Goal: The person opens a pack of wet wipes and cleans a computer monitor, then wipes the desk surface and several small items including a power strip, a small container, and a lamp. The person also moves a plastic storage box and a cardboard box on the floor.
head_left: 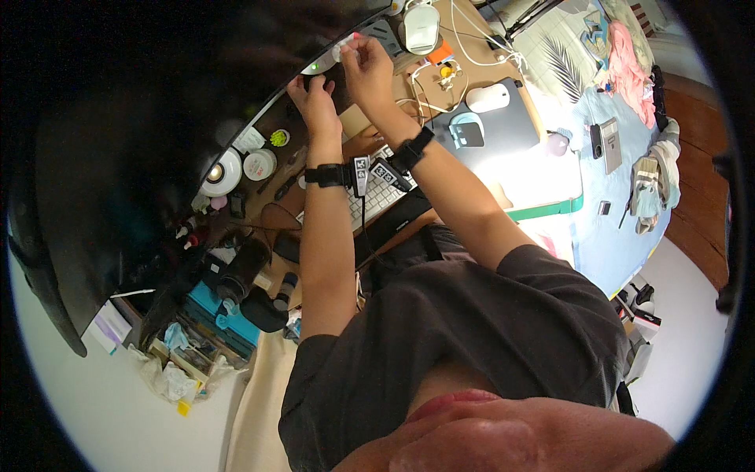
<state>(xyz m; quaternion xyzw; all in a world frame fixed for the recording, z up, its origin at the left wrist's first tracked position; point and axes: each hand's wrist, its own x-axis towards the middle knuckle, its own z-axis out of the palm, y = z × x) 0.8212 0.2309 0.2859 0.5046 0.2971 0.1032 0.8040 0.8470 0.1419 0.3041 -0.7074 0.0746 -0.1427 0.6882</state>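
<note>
My right fingers pinch a small white piece; left fingers, I can't tell. A round white tub bears red lettering.

The person wears a loose, plain charcoal T-shirt with short sleeves ending above the elbows. A black strap rings each wrist: the left strap carries a small silver-grey box, the right strap a darker box, both with black-and-white square markings. A thin dark cable trails from the silver-grey box.
</note>
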